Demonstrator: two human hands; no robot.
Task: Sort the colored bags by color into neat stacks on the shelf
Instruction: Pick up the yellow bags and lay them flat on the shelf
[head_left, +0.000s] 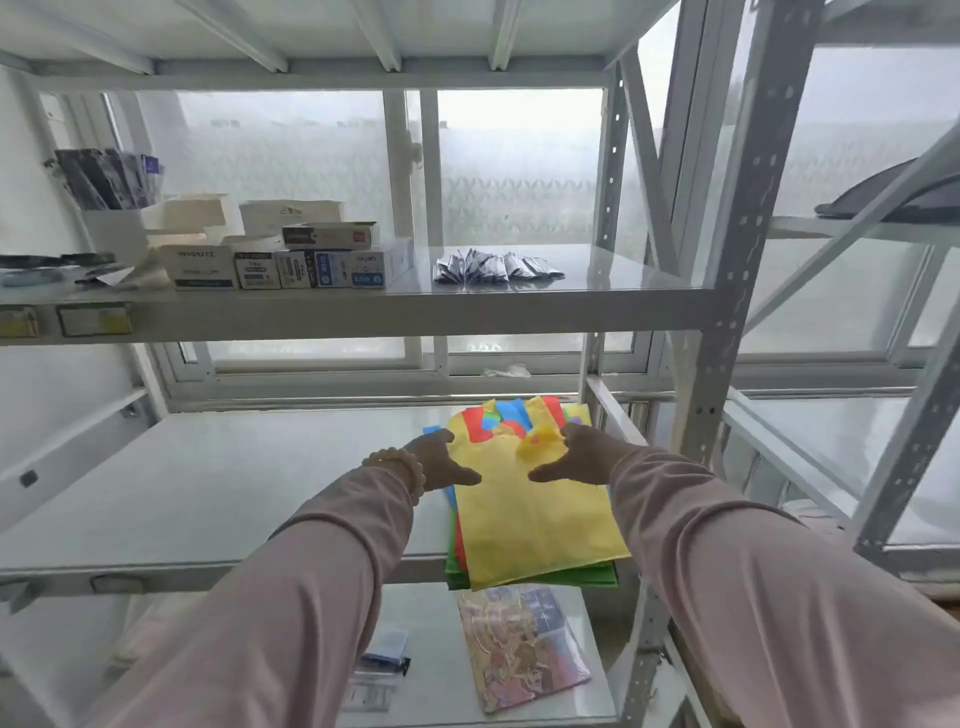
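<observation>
Pink sleeves (311, 571) are stretching toward the middle shelf (234, 493), where the right hand (582, 454) is pinching a crumpled handle (540, 441) of the top yellow bag (530, 519), thumb spread wide. The left hand (439, 460), wearing a bead bracelet (400, 462), is resting on that bag's left edge; whether its fingers are curling under cannot be told. Red, blue and green bags are lying beneath in one mixed pile (582, 577) at the shelf's right end.

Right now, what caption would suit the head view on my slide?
The left hand rests on a mixed pile of colored bags while the right hand pinches the top yellow bag.
</observation>
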